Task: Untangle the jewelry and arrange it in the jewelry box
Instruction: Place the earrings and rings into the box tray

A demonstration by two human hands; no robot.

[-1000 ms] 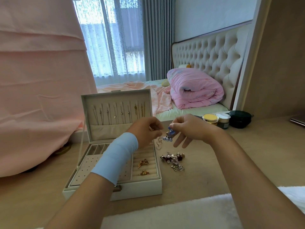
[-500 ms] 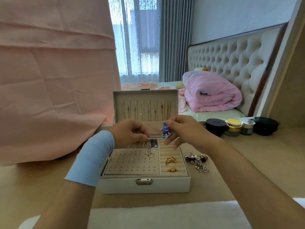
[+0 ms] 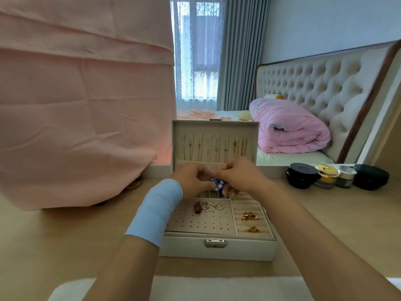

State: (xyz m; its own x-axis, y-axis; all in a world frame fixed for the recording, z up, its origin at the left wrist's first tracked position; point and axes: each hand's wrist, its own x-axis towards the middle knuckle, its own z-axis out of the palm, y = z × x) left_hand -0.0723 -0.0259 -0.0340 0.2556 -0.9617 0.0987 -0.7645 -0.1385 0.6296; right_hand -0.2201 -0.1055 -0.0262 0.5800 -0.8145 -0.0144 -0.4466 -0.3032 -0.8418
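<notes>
Blue beaded jewelry (image 3: 217,184) is pinched by left hand (image 3: 192,178) and right hand (image 3: 242,174) fingers (image 3: 224,170) (above jewelry box (image 3: 184,248)).

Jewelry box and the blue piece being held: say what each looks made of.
The jewelry box: pale leather-like shell, slight sheen, with a metal clasp; lining looks like matte beige velvet or similar fabric. The blue piece: glossy blue and white beads, glass or plastic, too small to tell.
</notes>
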